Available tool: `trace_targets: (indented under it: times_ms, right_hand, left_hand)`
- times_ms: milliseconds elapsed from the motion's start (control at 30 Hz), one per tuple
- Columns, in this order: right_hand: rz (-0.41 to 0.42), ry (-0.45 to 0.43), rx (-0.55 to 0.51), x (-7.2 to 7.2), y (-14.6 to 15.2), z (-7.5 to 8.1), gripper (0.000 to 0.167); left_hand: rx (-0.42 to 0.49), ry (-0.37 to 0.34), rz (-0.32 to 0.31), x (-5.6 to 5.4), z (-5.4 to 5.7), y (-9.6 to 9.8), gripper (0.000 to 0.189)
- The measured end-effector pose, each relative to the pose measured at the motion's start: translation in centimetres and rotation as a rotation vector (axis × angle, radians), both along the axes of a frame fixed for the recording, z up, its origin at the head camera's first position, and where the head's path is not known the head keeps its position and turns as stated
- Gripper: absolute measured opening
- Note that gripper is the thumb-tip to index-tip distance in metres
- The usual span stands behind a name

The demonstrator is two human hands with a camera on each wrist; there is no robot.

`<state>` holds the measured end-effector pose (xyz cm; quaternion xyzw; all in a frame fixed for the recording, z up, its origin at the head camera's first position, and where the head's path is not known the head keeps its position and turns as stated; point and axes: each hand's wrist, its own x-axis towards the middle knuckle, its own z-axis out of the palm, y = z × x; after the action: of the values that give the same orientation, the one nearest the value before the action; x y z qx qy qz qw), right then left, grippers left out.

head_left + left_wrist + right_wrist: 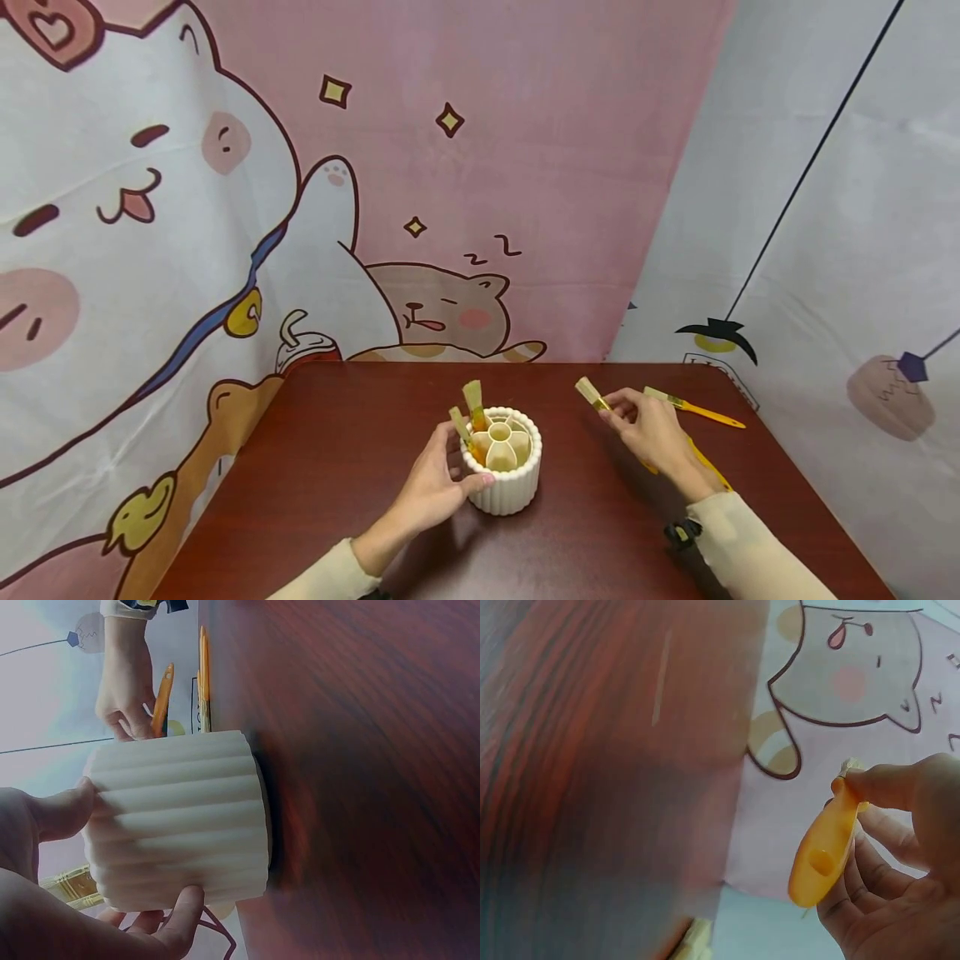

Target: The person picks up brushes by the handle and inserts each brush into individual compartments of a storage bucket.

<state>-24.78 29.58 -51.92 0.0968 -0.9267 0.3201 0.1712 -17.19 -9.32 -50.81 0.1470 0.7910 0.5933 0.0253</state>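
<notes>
A white ribbed round brush holder (pixel 506 493) with petal-shaped compartments stands upright on the table. My left hand (pixel 433 490) grips its left side, thumb at the near side and fingers round the far side; the left wrist view shows them against the ribbed wall (pixel 180 817). Two paintbrushes (pixel 474 402) stand bristles up in the holder's left compartments. To the right, my right hand (pixel 651 429) pinches another paintbrush (pixel 589 392) above the table, its bristles pointing up and left. In the right wrist view its orange handle (pixel 821 855) shows below the thumb and fingertips.
One yellow-handled paintbrush (pixel 708 414) lies on the dark red-brown table (pixel 337 467) beyond my right hand. Another yellow handle (pixel 708 467) is partly hidden under the right forearm. A cartoon-printed cloth (pixel 555 167) hangs along the table's back and sides.
</notes>
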Motion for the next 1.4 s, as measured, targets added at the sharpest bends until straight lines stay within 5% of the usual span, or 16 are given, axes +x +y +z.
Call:
trace_targets:
  times_ms: [733, 1400]
  right_hand:
    - [0.06, 0.092, -0.062, 3.7, -4.9, 4.3, 0.019]
    - [0.208, 0.248, -0.144, 6.1, -7.8, 7.3, 0.024]
  left_hand:
    - [0.015, -0.017, -0.027, -0.4, 0.0, -0.4, 0.082]
    - [-0.024, -0.017, -0.037, -0.3, 0.3, -0.3, 0.081]
